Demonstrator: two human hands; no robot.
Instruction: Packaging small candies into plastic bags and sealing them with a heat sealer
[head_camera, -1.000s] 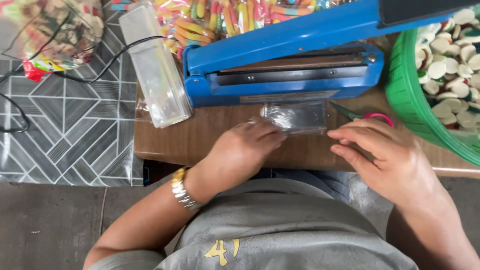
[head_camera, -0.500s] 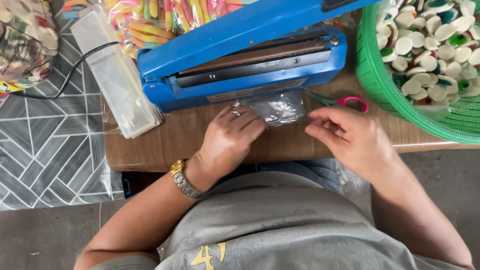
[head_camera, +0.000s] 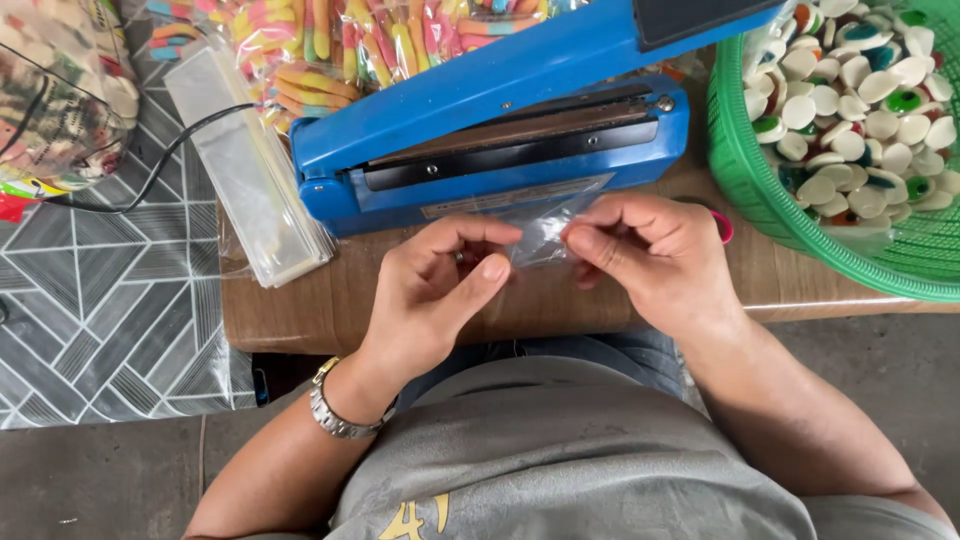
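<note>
**A:** What are the two hands doing?

**B:** Both meet over a low brown table (head_camera: 330, 300), just in front of a blue heat sealer (head_camera: 500, 130); between them is a small clear plastic bag (head_camera: 540, 235). The left hand (head_camera: 435, 290) has its thumb and forefinger drawn together on the bag's left edge, the other fingers loosely curled; a metal watch (head_camera: 335, 412) sits on that wrist. The right hand (head_camera: 650, 250) pinches the bag's right edge with thumb and fingertips, its fingers bent and close together.

**A:** Where exactly is the bag?

**B:** Held between the two hands, just beside the sealer's front edge; whether it rests on the table I cannot tell.

**A:** What else is around?

**B:** To the right, a green basket (head_camera: 750, 170) of round white and coloured sweets (head_camera: 860, 110); a pink scissor handle (head_camera: 722, 226) peeks out behind the right hand. To the left of the sealer lies a stack of clear bags (head_camera: 250, 165); behind it, bags of striped sweets (head_camera: 350, 40); a black cable (head_camera: 170, 150) runs across the patterned floor (head_camera: 100, 320).
</note>
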